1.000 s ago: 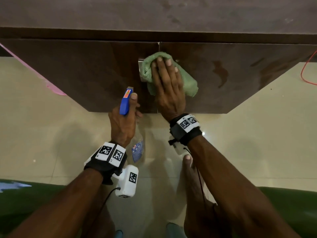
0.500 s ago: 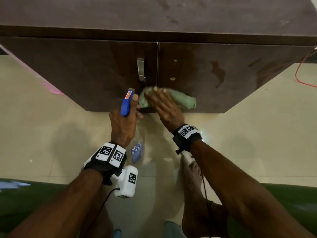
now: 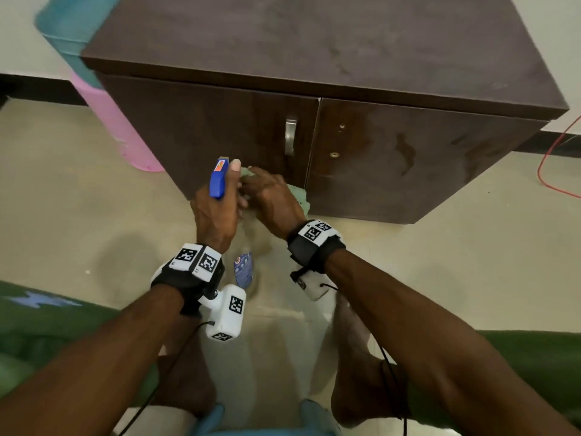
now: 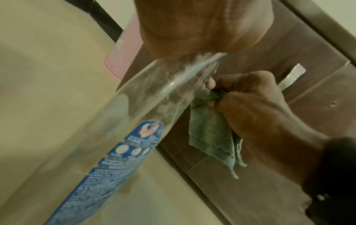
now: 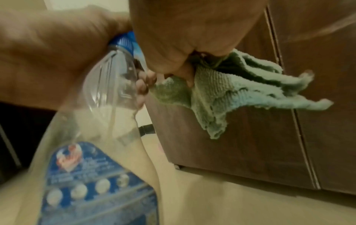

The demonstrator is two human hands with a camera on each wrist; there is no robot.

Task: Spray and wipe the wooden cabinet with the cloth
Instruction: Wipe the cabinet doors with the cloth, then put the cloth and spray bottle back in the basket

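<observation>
The dark wooden cabinet [image 3: 393, 171] stands before me with two doors and a metal handle [image 3: 290, 136]. My left hand [image 3: 217, 209] grips the neck of a clear spray bottle [image 4: 123, 121] with a blue trigger head [image 3: 218, 179] and blue label [image 5: 96, 182]. My right hand [image 3: 270, 199] is bunched around the green cloth [image 4: 212, 134], just in front of the lower left door and close beside the bottle. The cloth [image 5: 240, 94] hangs loose from the curled fingers, off the wood. The cloth [image 3: 300, 198] peeks out past my right hand.
A pink bin [image 3: 116, 127] with a teal lid [image 3: 69, 29] stands left of the cabinet. A red cable [image 3: 553, 158] trails on the beige floor at the right. My bare feet [image 3: 361, 357] and green fabric [image 3: 47, 335] lie below. Streaks mark the right door [image 3: 405, 152].
My right hand slid the cloth down from the handle to the door's bottom edge, then gathered it up off the wood. The view pulled back; the left hand kept the bottle.
</observation>
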